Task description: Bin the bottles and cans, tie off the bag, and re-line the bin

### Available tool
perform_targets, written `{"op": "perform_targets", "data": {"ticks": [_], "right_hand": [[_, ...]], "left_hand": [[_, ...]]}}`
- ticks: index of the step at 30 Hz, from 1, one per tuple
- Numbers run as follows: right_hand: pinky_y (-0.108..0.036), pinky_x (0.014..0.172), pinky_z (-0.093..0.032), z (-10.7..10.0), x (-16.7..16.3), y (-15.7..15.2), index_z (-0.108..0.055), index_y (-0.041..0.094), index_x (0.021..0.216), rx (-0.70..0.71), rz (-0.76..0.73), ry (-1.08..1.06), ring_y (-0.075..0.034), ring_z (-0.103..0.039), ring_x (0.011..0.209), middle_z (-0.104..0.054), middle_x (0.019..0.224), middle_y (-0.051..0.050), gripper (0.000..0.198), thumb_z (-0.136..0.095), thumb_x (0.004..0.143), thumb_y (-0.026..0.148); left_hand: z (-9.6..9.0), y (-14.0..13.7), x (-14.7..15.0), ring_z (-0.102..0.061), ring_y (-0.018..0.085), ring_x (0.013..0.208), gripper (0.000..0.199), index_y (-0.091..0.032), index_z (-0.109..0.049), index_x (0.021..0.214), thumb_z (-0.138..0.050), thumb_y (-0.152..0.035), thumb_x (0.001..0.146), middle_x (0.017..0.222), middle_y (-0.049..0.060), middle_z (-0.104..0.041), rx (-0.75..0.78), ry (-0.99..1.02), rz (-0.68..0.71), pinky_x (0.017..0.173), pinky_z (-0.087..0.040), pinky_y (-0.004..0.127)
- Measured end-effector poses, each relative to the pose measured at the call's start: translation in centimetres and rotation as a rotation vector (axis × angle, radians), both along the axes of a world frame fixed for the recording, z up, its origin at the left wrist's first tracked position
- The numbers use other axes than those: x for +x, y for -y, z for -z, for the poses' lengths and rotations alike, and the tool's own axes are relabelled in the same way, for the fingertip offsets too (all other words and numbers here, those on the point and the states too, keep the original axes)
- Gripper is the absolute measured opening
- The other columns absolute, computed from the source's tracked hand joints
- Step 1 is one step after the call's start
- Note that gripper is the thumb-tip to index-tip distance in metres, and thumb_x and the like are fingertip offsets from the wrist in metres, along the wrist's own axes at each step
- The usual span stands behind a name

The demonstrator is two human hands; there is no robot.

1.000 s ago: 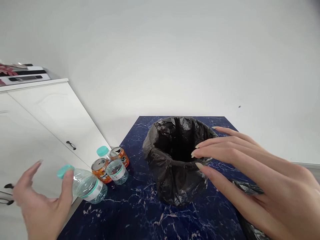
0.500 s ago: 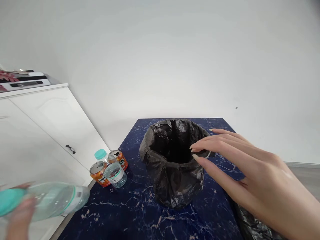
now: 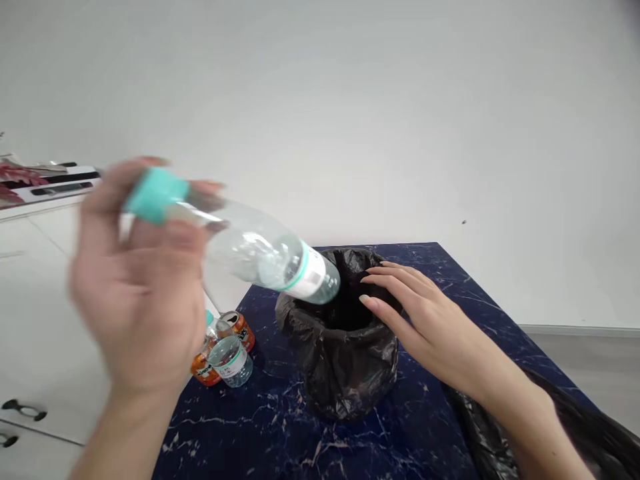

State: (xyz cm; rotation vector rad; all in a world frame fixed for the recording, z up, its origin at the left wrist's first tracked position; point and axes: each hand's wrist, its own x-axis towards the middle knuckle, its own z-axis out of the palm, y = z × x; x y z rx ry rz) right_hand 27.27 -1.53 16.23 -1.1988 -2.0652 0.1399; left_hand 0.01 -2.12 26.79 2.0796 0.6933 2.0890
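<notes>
My left hand [image 3: 143,280] grips a clear plastic bottle [image 3: 265,257] by its teal-capped neck, and holds it tilted with its base over the mouth of a small bin lined with a black bag [image 3: 345,360]. My right hand [image 3: 425,320] rests with fingers spread on the bin's right rim. The bin stands on a dark blue marbled table [image 3: 400,433].
Left of the bin stand a second small bottle [image 3: 227,350] and two orange cans [image 3: 243,328], partly hidden by my left hand. A loose black bag [image 3: 575,427] lies at the table's right edge. A white cabinet [image 3: 35,373] with dark handles stands on the left.
My left hand has lifted the bottle from the table's left edge up and right, over the bin. My right hand has settled onto the bin's rim.
</notes>
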Motion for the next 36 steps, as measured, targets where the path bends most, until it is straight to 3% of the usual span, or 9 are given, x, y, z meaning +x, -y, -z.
{"op": "perform_targets", "data": {"ticks": [3,8,17,23,27,29,33,36], "right_hand": [[-0.061,0.127,-0.041,0.1,-0.1,-0.3,-0.064,0.023,0.142,-0.008,-0.023,-0.006,-0.032,-0.047,0.154,-0.065,0.152,-0.01,0.055,-0.035,0.114,0.061],[-0.061,0.128,-0.041,-0.2,0.1,-0.5,-0.065,0.019,0.14,-0.019,-0.055,0.003,-0.032,-0.046,0.155,-0.066,0.151,-0.012,0.057,-0.032,0.115,0.059],[-0.064,0.128,-0.039,-0.5,0.3,-0.2,-0.066,0.022,0.142,-0.097,-0.072,-0.024,-0.034,-0.039,0.16,-0.065,0.153,-0.01,0.056,-0.036,0.114,0.06],[-0.064,0.129,-0.04,-0.4,0.5,-0.1,-0.066,0.024,0.142,-0.092,-0.063,-0.005,-0.033,-0.038,0.161,-0.066,0.153,-0.008,0.053,-0.037,0.114,0.059],[-0.063,0.127,-0.044,-0.5,0.6,0.0,-0.066,0.025,0.142,-0.102,-0.057,0.017,-0.033,-0.038,0.161,-0.066,0.153,-0.007,0.053,-0.036,0.115,0.059],[-0.064,0.127,-0.043,-0.4,0.6,0.0,-0.065,0.025,0.143,-0.102,-0.057,0.022,-0.033,-0.037,0.161,-0.065,0.154,-0.008,0.054,-0.035,0.115,0.059],[-0.064,0.128,-0.04,-0.4,0.6,0.0,-0.064,0.025,0.144,-0.091,-0.056,0.032,-0.032,-0.037,0.162,-0.065,0.154,-0.007,0.054,-0.034,0.115,0.06],[-0.063,0.128,-0.041,-0.5,0.6,0.1,-0.064,0.027,0.143,-0.089,-0.057,0.035,-0.032,-0.039,0.161,-0.065,0.154,-0.006,0.052,-0.035,0.115,0.06]], "left_hand": [[0.4,-2.4,2.6,-0.076,0.023,0.11,0.035,-0.028,-0.072,0.126,-0.086,-0.028,0.093,0.113,0.003,-0.079,-0.097,-0.143,0.068,0.105,-0.062,0.044],[2.3,-3.5,2.9,-0.075,0.025,0.118,0.034,-0.028,-0.066,0.121,-0.084,-0.038,0.094,0.117,0.005,-0.081,-0.41,-0.39,0.075,0.107,-0.06,0.044],[2.9,-4.9,2.3,-0.072,0.027,0.127,0.03,-0.03,-0.063,0.121,-0.072,-0.049,0.1,0.132,0.005,-0.078,-0.66,-0.764,0.024,0.107,-0.059,0.044],[3.0,-5.0,1.9,-0.073,0.028,0.123,0.027,-0.032,-0.069,0.122,-0.069,-0.047,0.1,0.133,0.005,-0.076,-0.644,-0.921,-0.021,0.101,-0.061,0.043],[2.5,-5.0,1.7,-0.078,0.027,0.103,0.033,-0.033,-0.076,0.123,-0.063,-0.054,0.102,0.125,0.004,-0.079,-0.697,-1.062,-0.056,0.085,-0.063,0.039],[2.4,-5.0,1.6,-0.076,0.028,0.108,0.036,-0.033,-0.079,0.118,-0.061,-0.059,0.102,0.124,0.003,-0.08,-0.688,-1.111,-0.048,0.09,-0.062,0.041],[2.6,-4.6,1.4,-0.07,0.027,0.125,0.032,-0.032,-0.081,0.106,-0.059,-0.054,0.106,0.123,0.0,-0.081,-0.491,-1.072,-0.089,0.119,-0.048,0.048],[2.5,-3.9,0.8,-0.071,0.025,0.126,0.026,-0.032,-0.081,0.101,-0.061,-0.047,0.106,0.118,-0.001,-0.082,-0.406,-0.929,-0.176,0.117,-0.051,0.044]]}}
